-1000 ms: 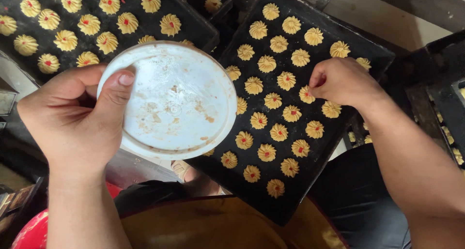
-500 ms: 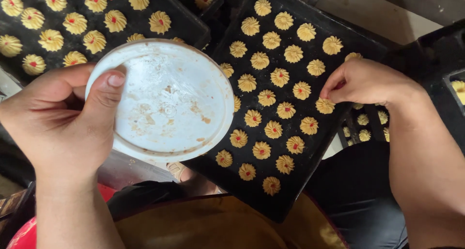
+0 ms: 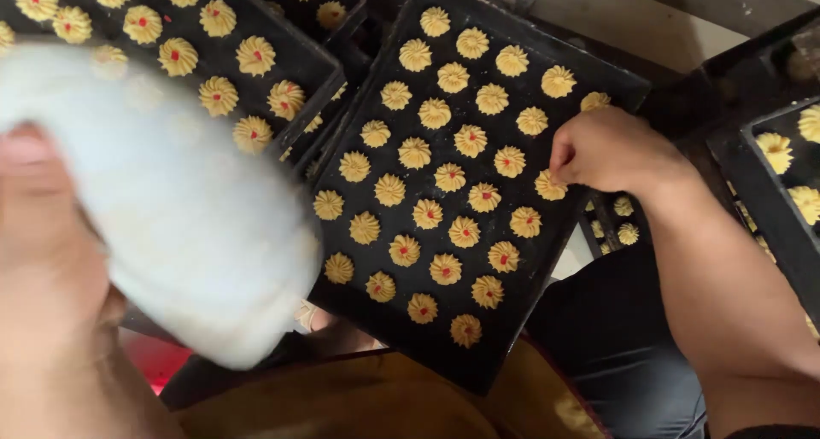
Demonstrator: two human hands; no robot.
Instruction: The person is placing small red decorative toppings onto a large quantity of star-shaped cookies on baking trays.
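The right hand [image 3: 611,153] pinches at a cookie [image 3: 549,185] on the black tray [image 3: 589,67], best lightly, while the left hand [image 3: 43,242] grips a white lid [image 3: 184,225].

Left hand [image 3: 43,234] raised close and blurred, fingers curled; right hand [image 3: 611,153] reaches forward, fingertips pinched downward.

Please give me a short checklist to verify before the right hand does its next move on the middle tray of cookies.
1. Right hand at the cookie row: ok, fingertips touch a yellow swirl cookie at the right edge of the black rectangular metal baking tray.
2. Red dots on the cookies: not ok, several upper cookies on the tray lack one.
3. White round plastic lid in the left hand: cannot tell how steady, it is blurred.
4. Anything pinched in the right fingers: cannot tell, hidden.
5. Tray lies flat: cannot tell.
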